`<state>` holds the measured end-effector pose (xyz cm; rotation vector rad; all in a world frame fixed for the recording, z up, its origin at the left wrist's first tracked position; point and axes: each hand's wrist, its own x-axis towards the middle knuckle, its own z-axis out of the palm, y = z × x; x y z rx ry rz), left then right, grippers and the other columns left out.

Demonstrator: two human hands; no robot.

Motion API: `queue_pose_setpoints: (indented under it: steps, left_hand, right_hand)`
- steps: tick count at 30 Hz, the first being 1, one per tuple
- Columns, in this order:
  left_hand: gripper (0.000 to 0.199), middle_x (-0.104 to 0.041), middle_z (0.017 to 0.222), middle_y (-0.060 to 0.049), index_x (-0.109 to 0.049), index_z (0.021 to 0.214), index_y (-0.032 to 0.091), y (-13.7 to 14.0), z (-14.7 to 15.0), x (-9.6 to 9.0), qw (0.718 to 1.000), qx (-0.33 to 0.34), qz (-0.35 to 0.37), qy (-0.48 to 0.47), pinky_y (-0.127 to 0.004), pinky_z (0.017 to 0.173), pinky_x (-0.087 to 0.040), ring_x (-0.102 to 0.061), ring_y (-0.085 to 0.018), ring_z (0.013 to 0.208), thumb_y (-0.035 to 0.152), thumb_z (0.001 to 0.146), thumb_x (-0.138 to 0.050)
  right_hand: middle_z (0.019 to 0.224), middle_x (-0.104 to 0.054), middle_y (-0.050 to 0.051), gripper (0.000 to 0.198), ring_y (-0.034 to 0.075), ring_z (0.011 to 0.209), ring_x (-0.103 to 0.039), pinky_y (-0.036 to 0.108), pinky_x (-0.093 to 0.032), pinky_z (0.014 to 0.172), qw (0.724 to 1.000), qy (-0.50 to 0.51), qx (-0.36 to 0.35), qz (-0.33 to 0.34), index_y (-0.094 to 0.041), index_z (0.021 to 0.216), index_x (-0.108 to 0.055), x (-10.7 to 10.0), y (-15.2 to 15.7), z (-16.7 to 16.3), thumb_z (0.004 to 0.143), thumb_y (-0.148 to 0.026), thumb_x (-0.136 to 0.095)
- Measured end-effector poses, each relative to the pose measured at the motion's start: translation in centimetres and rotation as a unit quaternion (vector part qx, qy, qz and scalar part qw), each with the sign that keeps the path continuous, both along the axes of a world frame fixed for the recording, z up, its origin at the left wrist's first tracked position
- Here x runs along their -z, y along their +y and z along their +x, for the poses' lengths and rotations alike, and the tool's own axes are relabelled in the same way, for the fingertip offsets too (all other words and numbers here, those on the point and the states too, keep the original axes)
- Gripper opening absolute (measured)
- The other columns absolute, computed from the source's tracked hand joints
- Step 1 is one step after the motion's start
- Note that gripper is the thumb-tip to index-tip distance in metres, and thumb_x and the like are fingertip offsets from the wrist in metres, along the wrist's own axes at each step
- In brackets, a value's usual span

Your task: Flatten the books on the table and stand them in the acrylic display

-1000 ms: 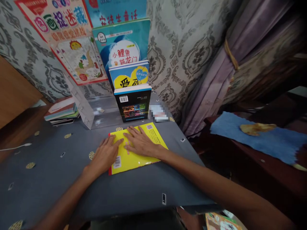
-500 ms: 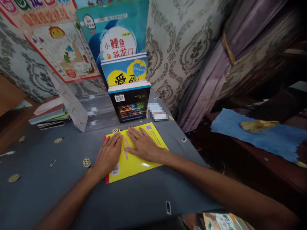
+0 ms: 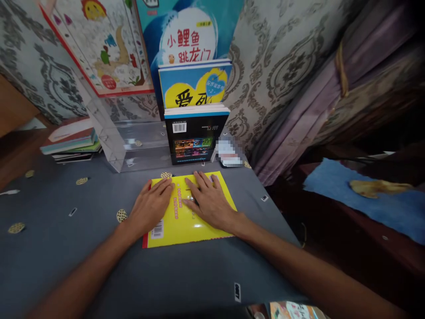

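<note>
A yellow book (image 3: 186,230) with a red spine edge lies closed on the dark grey tablecloth (image 3: 186,279), pink lettering and a barcode on its upper face. My left hand (image 3: 153,204) rests flat across its left side, fingers stretched out and pointing away from me. On the right half lies my right hand (image 3: 212,204), palm down with the fingers spread. Just beyond the yellow book, a black-backed book (image 3: 192,133) stands upright in a clear plastic rack (image 3: 109,141).
Behind it in the rack stand a blue and yellow book (image 3: 175,79) and a teal book (image 3: 229,26). A stack of books (image 3: 73,139) lies at left. A blurred-out item (image 3: 229,153) sits right of the rack. A blue cloth (image 3: 328,177) lies beyond the table's right edge.
The view has shifted, so the rack and books appear lower-cropped and further right. My right hand has slid slightly rightward over the yellow book; my left hand stays on its left side.
</note>
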<state>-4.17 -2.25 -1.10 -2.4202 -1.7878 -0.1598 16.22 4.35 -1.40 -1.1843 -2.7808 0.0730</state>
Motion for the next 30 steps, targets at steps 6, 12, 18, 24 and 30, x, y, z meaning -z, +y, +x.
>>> queue_pose_setpoints:
  steps: [6,12,18,24,30]
  left_hand:
    - [0.041,-0.059,0.145,-0.013,-0.059,0.133,0.016,0.1,-0.4,0.6,1.000,0.007,0.017,-0.026,-0.055,0.114,-0.041,-0.055,-0.025,0.135,0.022,0.104,-0.030]
    - [0.042,-0.058,0.146,-0.011,-0.057,0.137,0.019,0.2,-0.7,0.7,0.999,0.015,0.027,-0.039,-0.052,0.114,-0.041,-0.055,-0.023,0.134,0.025,0.105,-0.031]
    - [0.042,-0.058,0.146,-0.010,-0.058,0.135,0.019,0.2,-0.6,0.6,0.999,0.007,0.023,-0.042,-0.051,0.115,-0.041,-0.055,-0.023,0.134,0.027,0.105,-0.030]
    - [0.043,-0.057,0.147,-0.011,-0.056,0.138,0.019,0.1,-0.4,0.5,0.999,0.009,0.023,-0.044,-0.053,0.115,-0.040,-0.054,-0.023,0.135,0.031,0.106,-0.029]
    - [0.043,-0.057,0.147,-0.011,-0.057,0.138,0.020,0.1,-0.3,0.4,0.999,0.006,0.018,-0.041,-0.055,0.115,-0.040,-0.053,-0.024,0.136,0.033,0.107,-0.030]
  right_hand:
    - [0.157,-0.043,0.018,0.061,0.033,0.147,-0.037,0.060,-0.030,0.117,0.999,0.009,-0.030,-0.004,-0.019,0.149,-0.046,0.2,0.9,1.0,0.102,-0.057,-0.037]
    - [0.159,-0.039,0.019,0.066,0.032,0.149,-0.033,0.059,-0.028,0.119,0.999,0.013,-0.032,0.005,-0.012,0.151,-0.042,0.8,1.3,2.2,0.103,-0.057,-0.030]
    - [0.160,-0.037,0.019,0.069,0.032,0.150,-0.032,0.059,-0.031,0.118,0.999,0.028,0.011,0.017,-0.012,0.152,-0.039,1.3,1.2,4.1,0.103,-0.059,-0.025]
    - [0.159,-0.039,0.018,0.070,0.031,0.151,-0.031,0.053,-0.029,0.121,1.000,0.027,0.012,0.007,-0.010,0.151,-0.042,1.3,1.4,4.4,0.102,-0.059,-0.027]
    - [0.158,-0.042,0.019,0.067,0.032,0.150,-0.032,0.056,-0.029,0.120,0.999,0.030,0.013,0.005,-0.012,0.150,-0.043,1.0,1.3,4.2,0.103,-0.057,-0.029]
